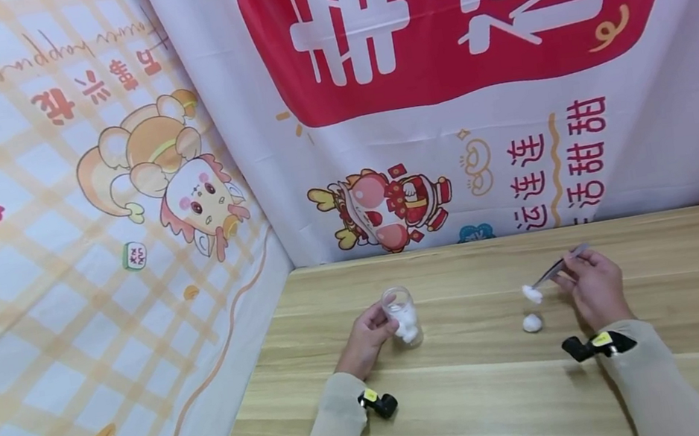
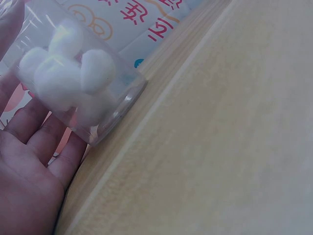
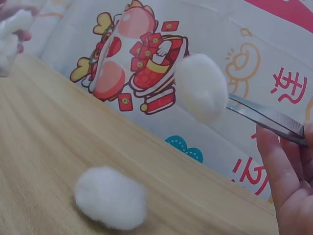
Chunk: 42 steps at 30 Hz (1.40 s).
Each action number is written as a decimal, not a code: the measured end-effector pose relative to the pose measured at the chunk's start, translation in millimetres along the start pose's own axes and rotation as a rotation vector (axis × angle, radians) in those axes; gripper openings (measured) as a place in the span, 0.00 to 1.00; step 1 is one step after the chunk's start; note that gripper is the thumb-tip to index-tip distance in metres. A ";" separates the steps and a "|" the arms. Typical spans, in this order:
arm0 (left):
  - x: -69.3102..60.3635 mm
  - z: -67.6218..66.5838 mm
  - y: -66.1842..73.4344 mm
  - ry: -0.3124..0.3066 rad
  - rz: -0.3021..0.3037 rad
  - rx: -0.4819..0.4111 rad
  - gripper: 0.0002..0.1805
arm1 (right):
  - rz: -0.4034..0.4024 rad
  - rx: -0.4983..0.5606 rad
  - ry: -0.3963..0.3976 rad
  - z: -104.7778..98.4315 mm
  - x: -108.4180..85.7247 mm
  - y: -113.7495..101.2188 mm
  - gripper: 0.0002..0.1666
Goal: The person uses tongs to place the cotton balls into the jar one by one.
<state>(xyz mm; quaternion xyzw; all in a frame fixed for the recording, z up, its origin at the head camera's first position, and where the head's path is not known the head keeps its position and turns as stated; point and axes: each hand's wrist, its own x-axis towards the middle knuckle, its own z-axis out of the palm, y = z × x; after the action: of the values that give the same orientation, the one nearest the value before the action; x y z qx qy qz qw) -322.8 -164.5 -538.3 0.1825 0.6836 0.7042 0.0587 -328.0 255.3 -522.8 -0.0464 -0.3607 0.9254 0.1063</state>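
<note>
My left hand (image 1: 370,337) grips a clear plastic jar (image 1: 397,300) by its side. Several white cotton balls (image 2: 63,78) lie inside it, and in the left wrist view the jar's base meets the wooden surface. Between thumb and fingers my right hand (image 1: 593,287) pinches metal tweezers (image 3: 266,120). A cotton ball (image 3: 201,88) is held at the tweezers' tips, above the table. Another cotton ball (image 1: 532,323) rests on the table just below it, apart from the hand.
The wooden table (image 1: 480,409) reaches back to a printed cloth (image 1: 484,122) hanging behind it. A checked cloth (image 1: 49,293) hangs along the left side. Each wrist carries a small black camera.
</note>
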 end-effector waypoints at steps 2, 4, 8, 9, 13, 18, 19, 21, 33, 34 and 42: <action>1.2 0.2 -0.3 -0.005 0.002 -0.003 0.32 | -0.001 0.011 -0.029 1.4 -1.0 -2.5 0.04; 2.2 0.8 -0.3 -0.008 0.001 -0.007 0.31 | 0.000 0.016 -0.050 2.3 -1.3 -4.6 0.05; 2.3 2.9 0.5 -0.007 -0.005 -0.010 0.31 | 0.000 0.021 -0.057 3.6 -1.4 -7.5 0.05; 2.1 3.5 0.7 -0.006 -0.005 -0.009 0.31 | -0.002 0.025 -0.056 3.8 -1.6 -8.0 0.05; 2.2 4.7 -0.9 -0.003 -0.007 -0.005 0.31 | -0.012 0.047 -0.055 5.1 -3.1 -10.2 0.05; 1.4 6.6 -1.1 -0.008 -0.005 -0.017 0.32 | -0.029 0.054 -0.051 8.6 -6.0 -11.7 0.04; 0.9 6.9 -0.7 -0.010 -0.004 -0.018 0.32 | -0.031 0.055 -0.050 9.5 -6.4 -11.7 0.04; 0.2 7.2 -0.2 -0.011 0.001 -0.016 0.32 | -0.033 0.060 -0.051 11.6 -6.8 -11.5 0.04; -2.1 2.0 2.5 0.012 -0.022 0.039 0.33 | 0.011 0.019 -0.022 30.3 -5.2 -13.2 0.07; -2.1 1.7 2.8 0.012 -0.021 0.041 0.33 | 0.018 0.014 -0.014 32.8 -5.5 -13.7 0.08; -3.9 1.4 4.2 0.016 -0.011 0.032 0.32 | 0.020 0.018 0.002 46.8 -4.7 -10.9 0.09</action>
<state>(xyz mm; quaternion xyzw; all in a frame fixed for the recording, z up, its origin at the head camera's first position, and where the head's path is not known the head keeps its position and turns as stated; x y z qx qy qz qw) -318.0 -164.8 -534.8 0.1740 0.6963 0.6942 0.0542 -329.3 231.3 -480.9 -0.0500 -0.3520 0.9295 0.0980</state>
